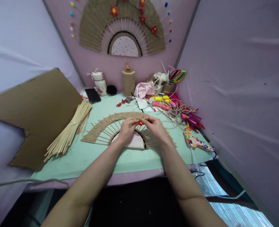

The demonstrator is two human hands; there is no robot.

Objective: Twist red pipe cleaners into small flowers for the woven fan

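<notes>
A small red flower (140, 122) is pinched between my two hands, above the middle of a half-round fan. My left hand (127, 129) closes on its left side and my right hand (155, 126) on its right side. The fan (94, 134) lies flat on the table, with a twine-woven outer band, bare thin sticks and a white half-circle (136, 141) edged in black. My hands hide part of the band and sticks. More red flower pieces (122, 102) lie behind the fan.
The pale green table (82, 164) holds a stick bundle (68, 132) and cardboard (40, 107) at left. Behind stand a bottle (100, 83) and twine spool (128, 82). Craft bits, a scissors cup (169, 87) and a patterned glue gun (197, 142) are at right. A larger fan (89, 28) hangs ahead.
</notes>
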